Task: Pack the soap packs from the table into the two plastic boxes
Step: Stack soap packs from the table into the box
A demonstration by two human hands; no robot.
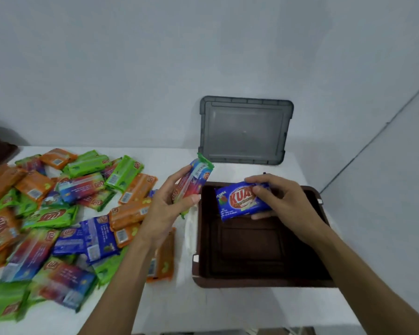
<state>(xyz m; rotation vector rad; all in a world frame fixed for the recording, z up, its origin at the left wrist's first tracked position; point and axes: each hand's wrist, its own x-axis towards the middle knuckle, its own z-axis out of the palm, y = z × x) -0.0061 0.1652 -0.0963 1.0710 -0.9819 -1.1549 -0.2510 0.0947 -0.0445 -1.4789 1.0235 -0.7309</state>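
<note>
Head view — blue pack (242, 204) in right hand (279, 200)

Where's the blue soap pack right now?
Right of centre in the head view: the blue soap pack is gripped by the right hand over the far end of the open brown plastic box.

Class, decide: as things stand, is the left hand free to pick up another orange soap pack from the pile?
Probably not yet. The left hand is closed around a soap pack, so it is occupied, though the orange pack lies uncovered just beside it.
</note>
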